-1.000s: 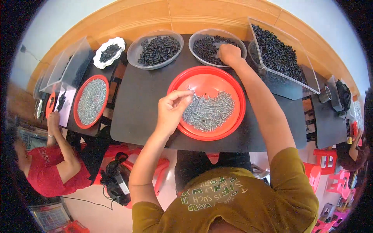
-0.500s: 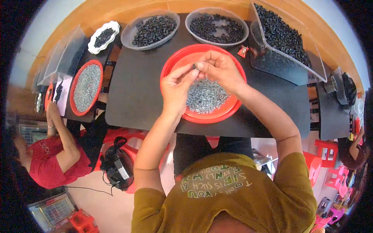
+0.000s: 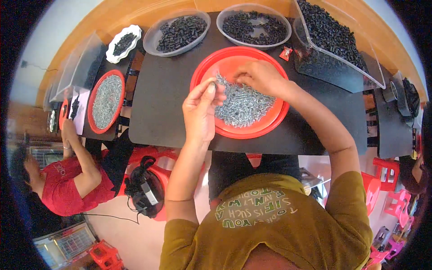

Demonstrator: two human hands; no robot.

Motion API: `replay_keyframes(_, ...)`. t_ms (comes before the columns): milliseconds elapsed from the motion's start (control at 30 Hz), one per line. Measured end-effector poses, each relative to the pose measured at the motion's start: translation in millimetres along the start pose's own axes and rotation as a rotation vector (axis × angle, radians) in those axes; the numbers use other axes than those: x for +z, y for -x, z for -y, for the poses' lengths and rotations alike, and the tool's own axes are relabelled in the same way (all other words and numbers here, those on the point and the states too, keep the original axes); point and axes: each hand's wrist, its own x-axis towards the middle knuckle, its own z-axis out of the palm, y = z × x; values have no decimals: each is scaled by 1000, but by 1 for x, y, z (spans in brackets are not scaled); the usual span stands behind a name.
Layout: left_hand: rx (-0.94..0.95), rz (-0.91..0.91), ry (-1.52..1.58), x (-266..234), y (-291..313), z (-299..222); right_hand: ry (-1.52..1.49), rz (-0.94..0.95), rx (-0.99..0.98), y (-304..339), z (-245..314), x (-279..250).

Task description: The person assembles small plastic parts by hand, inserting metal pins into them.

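My left hand (image 3: pixel 200 112) is raised at the left side of a round red tray (image 3: pixel 194 81). Between its thumb and index finger it pinches a small black piece (image 3: pixel 213 84), mostly covered by the fingers. Small silvery metal pieces (image 3: pixel 245 108), too fine to tell as springs or screws, lie heaped in the tray. Over the far edge of that heap, my right hand (image 3: pixel 263 78) bends down with its fingers curled together. Whatever its fingertips hold, if anything, is hidden.
Behind the tray stand two clear round bowls (image 3: pixel 148 42) (image 3: pixel 220 33) of black pieces. A large clear bin (image 3: pixel 333 76) of black pieces is at right, near a small red packet (image 3: pixel 285 53). Leftward are another red tray (image 3: pixel 93 121), a white dish (image 3: pixel 111 55) and a co-worker (image 3: pixel 78 180).
My hands, together over the tray before, have parted. The right one has moved down to the metal pieces; the left one has drawn left, keeping the black piece. The view has shifted slightly.
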Motion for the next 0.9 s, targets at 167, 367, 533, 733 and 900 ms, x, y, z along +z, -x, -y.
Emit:
replay_keyframes(167, 15, -30, -2, -6, 7, 1, 213, 51, 9, -5, -1, 3)
replay_keyframes(367, 20, -21, -10, -11, 14, 0, 225, 89, -68, -6, -2, 0)
replay_keyframes(533, 1, -24, -51, -8, 19, 1, 250, 111, -88, -5, 1, -2)
replay_keyframes(733, -12, 38, -93, -8, 21, 2, 141, 153, -113, -14, 4, -7)
replay_keyframes(900, -46, 49, -99, -10, 23, 2, 160, 223, -90, -14, 1, -8)
